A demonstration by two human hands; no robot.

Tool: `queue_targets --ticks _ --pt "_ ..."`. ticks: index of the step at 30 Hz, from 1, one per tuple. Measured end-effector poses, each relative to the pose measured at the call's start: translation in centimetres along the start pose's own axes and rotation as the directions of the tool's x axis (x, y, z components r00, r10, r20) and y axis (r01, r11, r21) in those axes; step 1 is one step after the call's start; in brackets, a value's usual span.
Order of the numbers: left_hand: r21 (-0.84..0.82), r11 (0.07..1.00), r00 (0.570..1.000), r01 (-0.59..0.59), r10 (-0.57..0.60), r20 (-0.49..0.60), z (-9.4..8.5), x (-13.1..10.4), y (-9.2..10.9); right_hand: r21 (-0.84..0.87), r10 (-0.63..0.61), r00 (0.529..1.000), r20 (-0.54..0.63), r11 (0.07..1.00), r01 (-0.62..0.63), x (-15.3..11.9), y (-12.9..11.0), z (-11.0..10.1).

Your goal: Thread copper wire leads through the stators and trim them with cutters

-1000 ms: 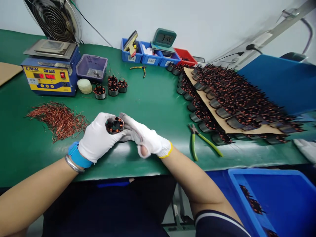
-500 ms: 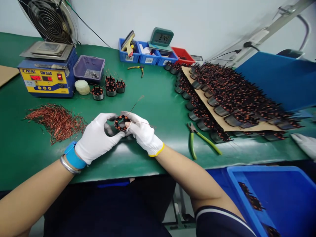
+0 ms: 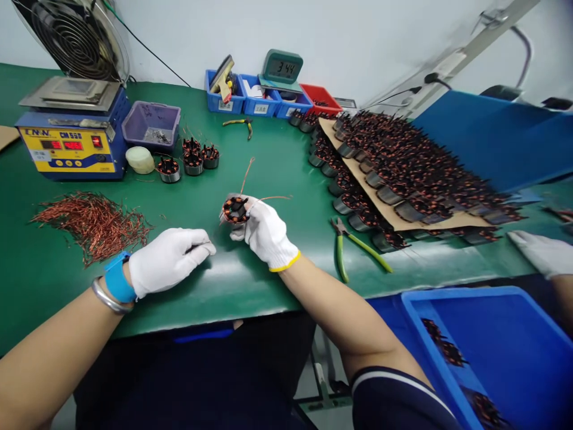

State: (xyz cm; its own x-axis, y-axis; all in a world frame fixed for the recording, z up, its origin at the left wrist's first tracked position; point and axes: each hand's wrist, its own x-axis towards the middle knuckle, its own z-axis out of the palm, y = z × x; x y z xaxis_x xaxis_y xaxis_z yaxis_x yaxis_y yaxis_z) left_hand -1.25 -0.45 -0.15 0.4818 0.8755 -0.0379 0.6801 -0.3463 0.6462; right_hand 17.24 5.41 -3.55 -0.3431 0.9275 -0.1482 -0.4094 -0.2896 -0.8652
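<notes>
My right hand (image 3: 268,234), in a white glove with a yellow hem, grips a motor stator (image 3: 236,209) above the green bench. Its black core carries copper windings; one long copper wire sticks up and another points right. Apart from it, to the left, my left hand (image 3: 172,261) has thumb and fingers pressed together; whatever is between them, if anything, is too small to make out. A heap of cut copper wire (image 3: 96,224) lies just beyond my left hand. To the right rest green-handled cutters (image 3: 342,239), with their jaws pointing away from me.
Behind stand a blue-and-yellow soldering pot unit (image 3: 71,146), a purple tray (image 3: 152,122) and several stators (image 3: 193,162). Stators in stacked layers (image 3: 403,155) fill the right side, near a blue bin (image 3: 461,294). Another person's gloved hand (image 3: 541,254) is at far right.
My left hand has let go of the stator and moved left and toward me. My right hand keeps the stator, now raised slightly and tilted. The other person's hand shows more.
</notes>
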Motion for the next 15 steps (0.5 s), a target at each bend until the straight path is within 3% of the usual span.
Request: queue_targets --ticks 4,6,7,9,11,13,15 --pt "-0.065 0.99 0.974 0.127 -0.112 0.199 -1.4 -0.5 0.0 -0.021 0.041 0.999 -0.017 0.999 -0.041 0.0 0.3 0.1" --pt "-0.089 0.976 0.955 0.198 -0.172 0.241 -2.5 -0.8 -0.2 -0.003 0.028 0.999 -0.016 1.0 -0.029 0.2 0.2 0.0" --pt "-0.113 0.968 0.96 0.224 -0.198 0.199 -3.0 -0.9 -0.4 0.002 0.019 1.0 -0.017 1.0 -0.019 0.2 0.1 -0.1" --pt "-0.229 0.943 0.968 0.243 -0.252 -0.012 -3.5 -0.8 -0.6 0.001 0.01 1.0 -0.018 1.0 -0.01 0.4 -0.1 -0.3" --pt "-0.382 0.905 0.924 0.187 -0.294 -0.244 -3.0 -0.5 -0.7 -0.011 0.02 1.0 -0.004 1.0 -0.02 0.4 -0.1 -0.4" --pt "-0.464 0.875 0.911 0.141 -0.298 -0.285 -1.7 0.0 -0.5 -0.024 0.037 0.999 0.022 0.999 -0.037 0.2 0.2 -0.2" --pt "-0.473 0.869 0.938 0.148 -0.275 -0.21 -0.3 0.3 -0.3 -0.044 0.06 0.997 0.051 0.997 -0.058 0.0 0.6 0.2"
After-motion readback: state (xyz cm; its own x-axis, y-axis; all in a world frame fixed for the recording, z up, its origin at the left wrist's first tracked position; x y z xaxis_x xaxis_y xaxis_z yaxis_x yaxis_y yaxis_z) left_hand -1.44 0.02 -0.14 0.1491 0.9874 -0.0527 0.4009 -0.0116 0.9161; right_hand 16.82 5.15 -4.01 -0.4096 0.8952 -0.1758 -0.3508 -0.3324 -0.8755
